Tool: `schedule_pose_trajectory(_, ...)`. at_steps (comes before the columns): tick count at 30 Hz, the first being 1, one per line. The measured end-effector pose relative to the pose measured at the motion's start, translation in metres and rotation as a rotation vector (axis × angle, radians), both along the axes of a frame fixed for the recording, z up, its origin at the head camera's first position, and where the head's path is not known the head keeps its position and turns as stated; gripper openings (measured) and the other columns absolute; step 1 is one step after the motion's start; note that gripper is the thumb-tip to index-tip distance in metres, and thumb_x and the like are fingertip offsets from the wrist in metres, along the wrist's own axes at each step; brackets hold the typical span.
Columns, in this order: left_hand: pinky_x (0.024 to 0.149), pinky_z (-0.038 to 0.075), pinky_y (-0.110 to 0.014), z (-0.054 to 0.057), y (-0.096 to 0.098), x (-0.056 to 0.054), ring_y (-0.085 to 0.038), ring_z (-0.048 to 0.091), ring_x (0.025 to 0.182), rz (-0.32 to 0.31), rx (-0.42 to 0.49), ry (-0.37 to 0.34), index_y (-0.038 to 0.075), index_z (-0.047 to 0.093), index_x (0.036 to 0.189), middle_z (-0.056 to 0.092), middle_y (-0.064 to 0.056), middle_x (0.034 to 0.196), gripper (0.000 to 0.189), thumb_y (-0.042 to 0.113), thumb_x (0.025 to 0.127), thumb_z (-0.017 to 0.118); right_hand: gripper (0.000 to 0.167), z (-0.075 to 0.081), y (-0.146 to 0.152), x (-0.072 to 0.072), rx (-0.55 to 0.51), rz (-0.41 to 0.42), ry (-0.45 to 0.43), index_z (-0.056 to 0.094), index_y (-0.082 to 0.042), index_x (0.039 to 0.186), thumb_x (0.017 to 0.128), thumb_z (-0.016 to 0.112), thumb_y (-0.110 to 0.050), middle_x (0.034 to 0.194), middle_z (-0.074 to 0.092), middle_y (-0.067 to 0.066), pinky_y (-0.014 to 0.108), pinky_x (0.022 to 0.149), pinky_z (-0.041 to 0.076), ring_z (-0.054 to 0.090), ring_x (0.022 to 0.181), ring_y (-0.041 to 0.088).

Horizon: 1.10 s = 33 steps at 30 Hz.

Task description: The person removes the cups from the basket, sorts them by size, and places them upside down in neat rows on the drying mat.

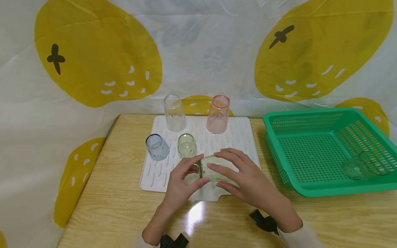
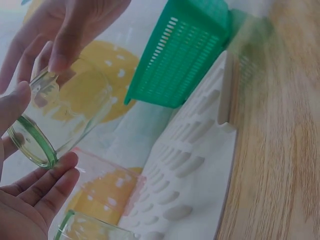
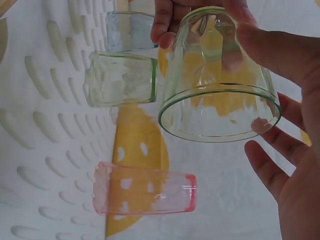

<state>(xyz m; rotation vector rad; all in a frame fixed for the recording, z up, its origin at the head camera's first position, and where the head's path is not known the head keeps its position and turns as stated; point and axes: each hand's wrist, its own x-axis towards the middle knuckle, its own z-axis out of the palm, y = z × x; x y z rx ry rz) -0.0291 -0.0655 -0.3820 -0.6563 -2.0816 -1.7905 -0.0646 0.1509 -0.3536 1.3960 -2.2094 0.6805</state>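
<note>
Both hands hold a pale green drinking glass (image 1: 217, 168) on its side above the front of the white ridged drying mat (image 1: 155, 179). My left hand (image 1: 183, 179) grips its left end, thumb below and fingers above in the head view. My right hand (image 1: 245, 172) spreads its thumb and fingers around the right part of the glass, its thumb against the side in the right wrist view. Close behind the left fingertips stands a second green glass (image 1: 187, 146). A blue-rimmed glass (image 1: 157, 148) is left of it.
At the mat's back stand a tall clear glass (image 1: 175, 113) and a pink glass (image 1: 218, 115). A green plastic basket (image 1: 279, 165) sits to the right, with a transparent glass (image 1: 356, 168) lying inside. A lemon-print cloth (image 1: 204, 51) hangs behind the wooden table (image 1: 108, 206).
</note>
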Motion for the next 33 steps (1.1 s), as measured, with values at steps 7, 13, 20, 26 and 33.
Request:
schedule_pose_trajectory(7, 0.079, 0.055, -0.04, -0.022, -0.003, -0.006, -0.024, 0.061, 0.085, 0.012, -0.03, 0.004, 0.006, 0.057, 0.131, 0.057, -0.008, 0.103, 0.06, -0.001, 0.076, 0.079, 0.071, 0.0, -0.003, -0.002, 0.125, 0.001, 0.012, 0.056, -0.024, 0.134, 0.07, 0.086, -0.02, 0.138, 0.048, 0.01, 0.046, 0.101, 0.039, 0.044, 0.126, 0.031)
schedule_pose_trajectory(13, 0.077, 0.055, -0.032, -0.033, -0.006, -0.01, -0.017, 0.058, 0.085, 0.052, -0.105, 0.06, 0.011, 0.058, 0.131, 0.058, 0.0, 0.105, 0.058, 0.016, 0.078, 0.081, 0.073, 0.0, -0.004, -0.003, 0.195, -0.005, -0.018, 0.054, -0.027, 0.136, 0.07, 0.086, -0.021, 0.137, 0.05, 0.005, 0.046, 0.1, 0.041, 0.044, 0.127, 0.026)
schedule_pose_trajectory(20, 0.071, 0.052, -0.031, -0.019, -0.001, -0.004, -0.017, 0.057, 0.082, 0.061, -0.136, 0.122, 0.0, 0.06, 0.125, 0.059, -0.003, 0.098, 0.061, 0.005, 0.069, 0.085, 0.081, -0.005, -0.004, -0.002, 0.25, -0.011, -0.011, 0.051, -0.032, 0.139, 0.068, 0.088, -0.024, 0.137, 0.05, 0.005, 0.047, 0.094, 0.045, 0.047, 0.125, 0.026)
schedule_pose_trajectory(26, 0.068, 0.051, -0.031, -0.002, 0.002, 0.003, -0.02, 0.056, 0.078, 0.06, -0.145, 0.129, -0.006, 0.061, 0.121, 0.057, -0.004, 0.093, 0.06, -0.002, 0.066, 0.085, 0.08, -0.007, -0.004, -0.001, 0.288, -0.029, -0.035, 0.051, -0.035, 0.138, 0.068, 0.088, -0.024, 0.138, 0.05, 0.005, 0.046, 0.095, 0.044, 0.046, 0.125, 0.025)
schedule_pose_trajectory(33, 0.076, 0.05, -0.031, -0.024, -0.002, -0.002, -0.019, 0.055, 0.087, 0.059, -0.184, 0.103, 0.0, 0.056, 0.13, 0.058, -0.007, 0.102, 0.066, 0.007, 0.07, 0.084, 0.073, -0.008, -0.007, -0.001, 0.245, -0.008, -0.004, 0.054, -0.03, 0.135, 0.07, 0.087, -0.027, 0.132, 0.053, 0.008, 0.046, 0.089, 0.049, 0.051, 0.118, 0.025)
